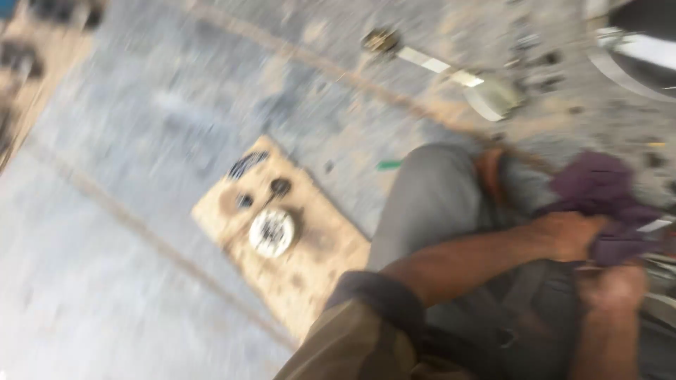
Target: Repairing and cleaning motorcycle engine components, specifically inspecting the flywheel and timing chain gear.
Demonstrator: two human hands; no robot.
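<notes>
The rag (598, 186) is dark purple, crumpled and soft, bunched at the right edge of the blurred view above the person's grey-trousered knee (429, 197). The left hand (570, 236) has its fingers clenched in the rag; the right hand (612, 288) sits just beneath it, its grip too blurred to tell. On the floor (105, 232) lies one board (310, 260) bearing one white disc (271, 232) and three small dark parts.

Rolled olive sleeve (366, 317), grey trousers (429, 197)
</notes>
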